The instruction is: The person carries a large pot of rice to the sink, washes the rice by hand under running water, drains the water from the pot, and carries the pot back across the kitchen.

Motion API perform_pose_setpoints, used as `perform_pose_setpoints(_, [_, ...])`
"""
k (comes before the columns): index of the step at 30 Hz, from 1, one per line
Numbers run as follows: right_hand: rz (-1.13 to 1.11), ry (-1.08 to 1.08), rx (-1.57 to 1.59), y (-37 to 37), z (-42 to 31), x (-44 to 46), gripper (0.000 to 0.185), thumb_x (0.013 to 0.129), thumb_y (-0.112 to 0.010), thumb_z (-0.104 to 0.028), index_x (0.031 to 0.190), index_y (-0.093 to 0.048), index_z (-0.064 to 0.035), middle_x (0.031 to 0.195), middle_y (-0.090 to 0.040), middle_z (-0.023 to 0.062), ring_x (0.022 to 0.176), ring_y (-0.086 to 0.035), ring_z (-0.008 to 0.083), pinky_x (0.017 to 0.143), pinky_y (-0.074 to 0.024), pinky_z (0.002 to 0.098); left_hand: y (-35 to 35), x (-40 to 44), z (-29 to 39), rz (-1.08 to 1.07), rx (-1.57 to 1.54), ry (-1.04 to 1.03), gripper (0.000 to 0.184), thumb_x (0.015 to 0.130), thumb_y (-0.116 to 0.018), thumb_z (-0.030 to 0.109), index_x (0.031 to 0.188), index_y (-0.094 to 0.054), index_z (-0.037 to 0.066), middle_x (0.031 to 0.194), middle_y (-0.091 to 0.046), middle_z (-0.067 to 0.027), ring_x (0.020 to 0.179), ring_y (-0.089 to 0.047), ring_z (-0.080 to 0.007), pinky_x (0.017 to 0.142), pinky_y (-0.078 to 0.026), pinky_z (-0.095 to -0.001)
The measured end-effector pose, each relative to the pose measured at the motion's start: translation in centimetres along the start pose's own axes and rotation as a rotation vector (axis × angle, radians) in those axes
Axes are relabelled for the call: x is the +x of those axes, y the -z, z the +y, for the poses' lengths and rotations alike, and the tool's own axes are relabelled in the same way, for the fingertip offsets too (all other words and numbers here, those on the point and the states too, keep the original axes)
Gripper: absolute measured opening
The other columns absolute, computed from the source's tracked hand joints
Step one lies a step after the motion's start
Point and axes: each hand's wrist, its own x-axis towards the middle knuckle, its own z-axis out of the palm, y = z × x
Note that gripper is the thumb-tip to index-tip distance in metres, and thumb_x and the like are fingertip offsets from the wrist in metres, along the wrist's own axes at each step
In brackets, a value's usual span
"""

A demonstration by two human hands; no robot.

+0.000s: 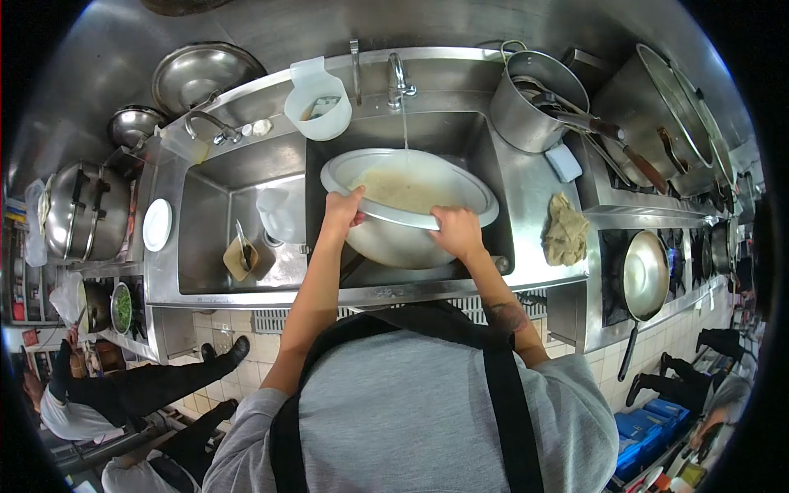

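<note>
- Bowl (399, 246), large and metal, is seen at the centre of the frame, inside the right-hand sink (472, 135), its rim sloping down toward the right.
- Its near rim is gripped by the fingers of both the left hand (343, 212) and the right hand (457, 232), thumbs on top; the fingertips underneath are partly hidden.
- A slip could be caused by a wet, smooth rim, since the far side is left unsupported by either hand.
- Cloudy liquid (394, 191) could be spilled over the lower right rim if the tilt is increased.
- Overfilling could be caused by the running tap (397, 80), upper centre.
- Whether weight is borne by the sink floor cannot be told.
</note>
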Motion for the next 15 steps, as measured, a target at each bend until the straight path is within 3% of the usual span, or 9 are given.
perform_pose_setpoints(15, [-0.064,-0.051,0.002,0.7,0.6,1.5,0.021,0.064,-0.067,-0.026,0.076,-0.056,-0.0121,0.066,-0.060,0.0086,0.067,-0.059,0.0292,0.062,-0.0471,0.0401,-0.6,0.7,1.2,0.014,0.013,-0.021,0.037,0.074,-0.063,0.026,0.078,-0.051,-0.008,0.063,-0.050,-0.0082,0.044,-0.051,-0.0153,0.037,-0.043,-0.0265])
